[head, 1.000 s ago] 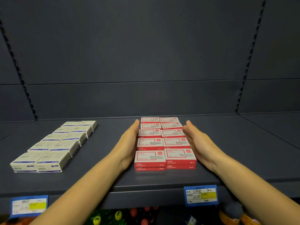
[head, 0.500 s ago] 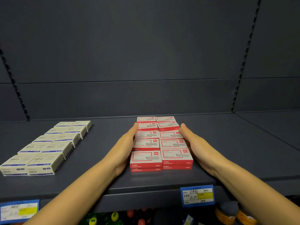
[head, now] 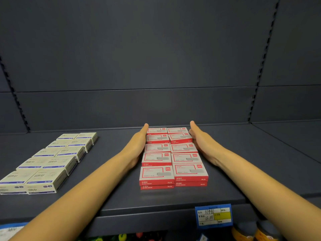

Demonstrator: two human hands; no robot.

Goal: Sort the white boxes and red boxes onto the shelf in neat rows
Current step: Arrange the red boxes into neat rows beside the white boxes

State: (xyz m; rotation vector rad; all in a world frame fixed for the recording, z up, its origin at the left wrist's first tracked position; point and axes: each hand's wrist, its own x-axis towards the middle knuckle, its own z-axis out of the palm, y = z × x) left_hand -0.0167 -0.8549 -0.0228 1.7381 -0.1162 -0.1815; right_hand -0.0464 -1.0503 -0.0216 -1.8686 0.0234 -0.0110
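Red boxes (head: 173, 159) lie in two rows running front to back at the middle of the dark shelf (head: 251, 171), the front pair stacked two high. My left hand (head: 137, 146) lies flat against the left side of these rows, fingers straight and reaching the rearmost box. My right hand (head: 203, 145) presses flat against the right side in the same way. Neither hand grips a box. White boxes (head: 52, 159) with blue stripes sit in two rows at the left of the shelf, apart from both hands.
The shelf's back panel (head: 156, 108) stands just behind the red rows. A blue price tag (head: 214, 216) hangs on the front lip, and another tag (head: 10, 231) shows at the lower left. Coloured goods (head: 121, 237) sit on the level below.
Both hands have slid back along the sides of the red rows, so their fingertips now reach the rearmost boxes. The rows look straighter.
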